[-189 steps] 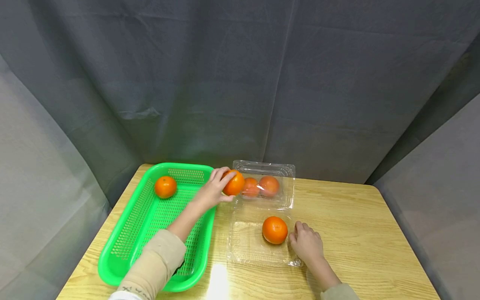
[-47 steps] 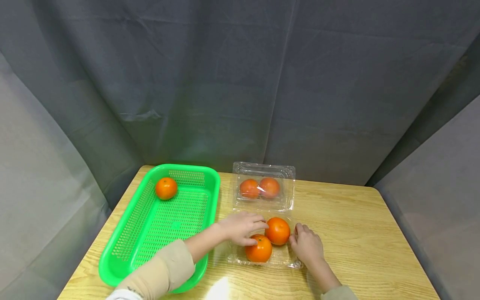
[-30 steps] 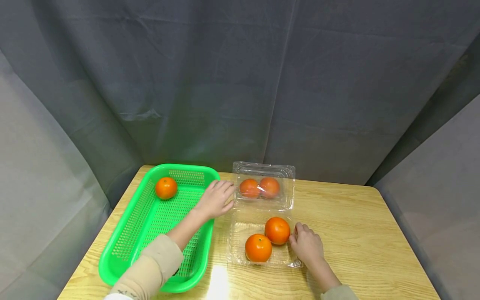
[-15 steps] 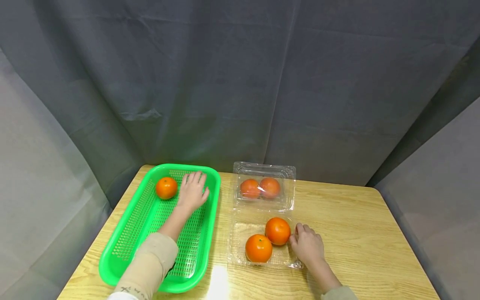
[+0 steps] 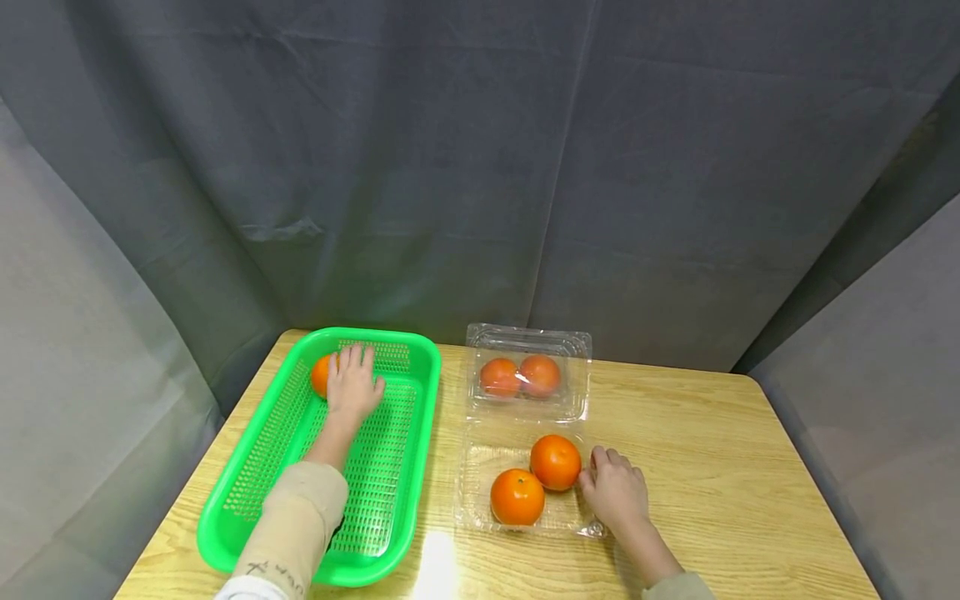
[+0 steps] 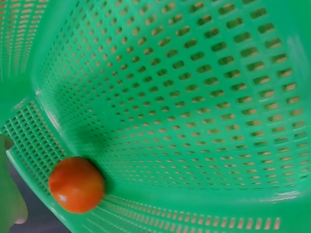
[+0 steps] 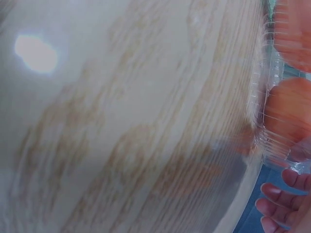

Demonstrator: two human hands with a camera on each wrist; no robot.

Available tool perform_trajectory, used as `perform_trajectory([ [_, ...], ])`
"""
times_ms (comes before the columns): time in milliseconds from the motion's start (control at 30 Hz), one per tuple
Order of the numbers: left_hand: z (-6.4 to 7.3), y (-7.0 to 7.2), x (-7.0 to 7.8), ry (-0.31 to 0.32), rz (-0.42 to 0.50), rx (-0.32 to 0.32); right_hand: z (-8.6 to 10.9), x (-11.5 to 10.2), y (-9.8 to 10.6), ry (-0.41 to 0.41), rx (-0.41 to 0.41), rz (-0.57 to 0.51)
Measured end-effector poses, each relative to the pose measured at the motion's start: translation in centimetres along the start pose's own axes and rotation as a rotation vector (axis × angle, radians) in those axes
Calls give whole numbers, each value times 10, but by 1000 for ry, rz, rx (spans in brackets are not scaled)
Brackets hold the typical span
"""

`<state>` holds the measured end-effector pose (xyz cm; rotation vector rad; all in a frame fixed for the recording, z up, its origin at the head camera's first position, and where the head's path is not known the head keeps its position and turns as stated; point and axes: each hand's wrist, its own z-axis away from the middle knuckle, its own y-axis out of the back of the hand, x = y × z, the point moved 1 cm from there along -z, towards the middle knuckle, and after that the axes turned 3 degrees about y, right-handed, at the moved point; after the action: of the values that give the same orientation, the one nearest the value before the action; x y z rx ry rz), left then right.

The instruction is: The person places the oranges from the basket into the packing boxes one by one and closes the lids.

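Observation:
My left hand point(image 5: 352, 386) is over the far end of the green plastic basket point(image 5: 375, 575), fingers extended. Just left of it, an orange point(image 5: 321, 377) lies in the basket, partly covered by the hand; in the left wrist view that orange point(image 6: 76, 184) sits in a corner with a gap from the fingers. My right hand point(image 5: 615, 490) stays at the right edge of an opened clear plastic clamshell box point(image 5: 480, 467), fingers loosely bent. In the box's near half lie two oranges, a front one point(image 5: 517, 497) and a back one point(image 5: 556, 462). The right wrist view shows the fingers point(image 7: 279, 201) beside the box wall.
The box's far half point(image 5: 573, 400) has two more oranges seen through the plastic, a left one point(image 5: 499, 377) and a right one point(image 5: 540, 376). Everything stands on a wooden table point(image 5: 712, 467). Grey curtains point(image 5: 480, 167) hang behind and at both sides.
My left hand set an orange into the box's near half, let go, and moved left over the basket to the orange there. The right hand has stayed at the box edge.

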<state>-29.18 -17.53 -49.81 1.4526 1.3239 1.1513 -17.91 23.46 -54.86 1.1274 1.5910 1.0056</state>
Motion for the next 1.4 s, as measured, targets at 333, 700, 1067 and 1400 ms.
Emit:
perform_trajectory([
  [333,2,-8,-19,106,55,-94,0,0,0,-12,-11,1],
  [700,3,-7,-31,176,142,-186,1,0,0,-10,1,-9],
  [1067,1,-12,-40,227,181,-255,0,1,-2,-11,-17,-15],
  [1400,1,-10,-42,242,193,-243,0,1,-1,-16,-22,-12],
])
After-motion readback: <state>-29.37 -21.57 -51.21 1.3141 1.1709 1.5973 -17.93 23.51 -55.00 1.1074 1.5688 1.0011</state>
